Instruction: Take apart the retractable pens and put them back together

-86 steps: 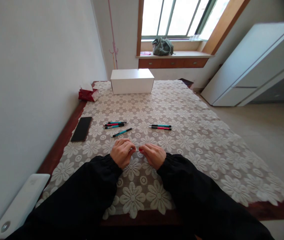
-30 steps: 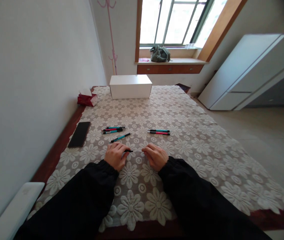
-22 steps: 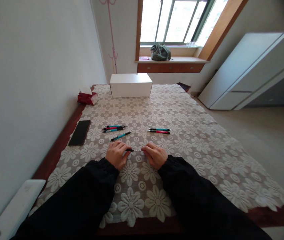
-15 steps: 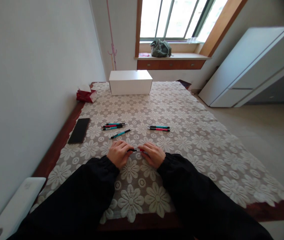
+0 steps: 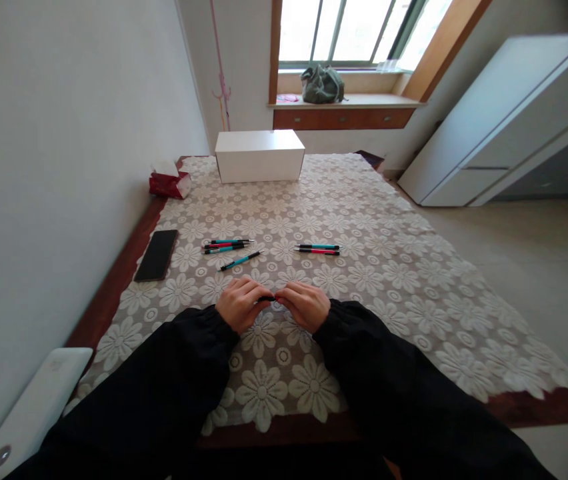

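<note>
lace-covered tabletop (image 5: 374, 280) carries both hands: left hand (image 5: 238, 303) and right hand (image 5: 305, 305) meet fingertip to fingertip, pinching a thin, dark pen (image 5: 265, 298), mostly hidden; spare pens (image 5: 227, 245) lie at 11 o'clock.

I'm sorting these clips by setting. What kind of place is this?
Most likely a room in a home, not a workshop. A lace floral tablecloth covers the wooden table, a bag sits on the window seat, and a phone lies by the wall. Both hands hold a pen.
</note>
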Demonstrator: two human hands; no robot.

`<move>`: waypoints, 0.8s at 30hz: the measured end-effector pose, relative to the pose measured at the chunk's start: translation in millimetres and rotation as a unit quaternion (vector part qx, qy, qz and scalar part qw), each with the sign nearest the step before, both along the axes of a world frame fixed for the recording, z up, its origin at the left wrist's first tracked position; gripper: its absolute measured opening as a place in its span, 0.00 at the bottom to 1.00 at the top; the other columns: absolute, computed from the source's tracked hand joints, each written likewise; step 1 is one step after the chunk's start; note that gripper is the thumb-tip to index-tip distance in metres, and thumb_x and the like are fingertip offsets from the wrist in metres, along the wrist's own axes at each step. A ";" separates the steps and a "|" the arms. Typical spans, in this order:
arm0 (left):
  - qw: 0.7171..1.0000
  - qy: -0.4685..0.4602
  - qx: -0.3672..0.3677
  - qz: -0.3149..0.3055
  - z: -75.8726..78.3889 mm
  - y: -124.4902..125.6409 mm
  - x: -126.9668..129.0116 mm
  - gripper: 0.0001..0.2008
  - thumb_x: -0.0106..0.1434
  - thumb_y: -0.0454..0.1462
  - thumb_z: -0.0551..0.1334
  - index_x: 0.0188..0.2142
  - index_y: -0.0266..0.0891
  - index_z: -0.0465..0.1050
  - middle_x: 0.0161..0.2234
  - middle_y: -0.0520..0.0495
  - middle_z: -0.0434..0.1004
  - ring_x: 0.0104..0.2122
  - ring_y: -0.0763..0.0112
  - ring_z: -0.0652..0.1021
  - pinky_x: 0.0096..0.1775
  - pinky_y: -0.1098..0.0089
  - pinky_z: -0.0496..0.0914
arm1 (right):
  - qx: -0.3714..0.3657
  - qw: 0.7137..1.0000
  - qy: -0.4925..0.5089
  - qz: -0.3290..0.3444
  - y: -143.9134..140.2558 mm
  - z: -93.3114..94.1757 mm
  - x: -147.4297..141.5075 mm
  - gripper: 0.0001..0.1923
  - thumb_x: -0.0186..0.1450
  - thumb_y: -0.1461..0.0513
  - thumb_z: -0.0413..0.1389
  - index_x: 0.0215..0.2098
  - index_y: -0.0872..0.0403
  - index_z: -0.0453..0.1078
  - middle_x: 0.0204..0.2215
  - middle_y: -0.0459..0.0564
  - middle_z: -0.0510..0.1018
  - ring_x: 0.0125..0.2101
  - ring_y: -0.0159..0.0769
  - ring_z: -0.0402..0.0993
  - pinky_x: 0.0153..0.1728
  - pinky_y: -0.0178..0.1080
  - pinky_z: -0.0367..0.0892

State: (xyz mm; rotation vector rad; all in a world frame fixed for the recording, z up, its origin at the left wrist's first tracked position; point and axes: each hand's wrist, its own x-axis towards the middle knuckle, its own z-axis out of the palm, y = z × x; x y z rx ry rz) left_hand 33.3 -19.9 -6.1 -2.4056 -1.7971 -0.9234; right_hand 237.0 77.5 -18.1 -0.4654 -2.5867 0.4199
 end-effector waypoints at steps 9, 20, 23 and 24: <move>1.000 -0.020 0.002 -0.015 4.0 -0.7 -0.4 0.08 0.68 0.42 0.61 0.41 0.44 0.77 0.37 0.49 0.82 0.39 0.66 0.78 0.43 0.64 0.71 | -0.016 1.000 -0.013 -0.010 -0.8 2.1 0.3 0.13 0.74 0.57 0.46 0.41 0.51 0.71 0.33 0.50 0.80 0.33 0.36 0.76 0.36 0.36 0.67; 0.999 -0.034 0.007 -0.019 2.3 -1.0 -0.2 0.07 0.68 0.41 0.61 0.40 0.43 0.77 0.37 0.48 0.82 0.39 0.67 0.78 0.43 0.65 0.72 | -0.003 0.999 -0.019 -0.032 -0.2 2.4 0.2 0.13 0.74 0.55 0.48 0.44 0.53 0.71 0.30 0.50 0.80 0.30 0.35 0.75 0.35 0.36 0.64; 0.999 -0.036 0.011 -0.019 2.9 -0.9 0.1 0.07 0.68 0.41 0.61 0.40 0.44 0.77 0.37 0.48 0.82 0.38 0.68 0.78 0.43 0.65 0.72 | 0.006 0.999 -0.026 -0.029 0.3 1.6 0.2 0.16 0.74 0.53 0.46 0.38 0.53 0.71 0.28 0.49 0.79 0.29 0.36 0.74 0.34 0.37 0.63; 0.999 -0.037 0.012 -0.022 3.3 -1.0 0.2 0.07 0.68 0.40 0.61 0.40 0.44 0.77 0.37 0.48 0.82 0.38 0.68 0.78 0.42 0.65 0.72 | 0.010 0.999 -0.031 -0.026 0.5 1.4 0.2 0.17 0.75 0.54 0.45 0.36 0.52 0.71 0.26 0.49 0.78 0.28 0.35 0.74 0.34 0.37 0.63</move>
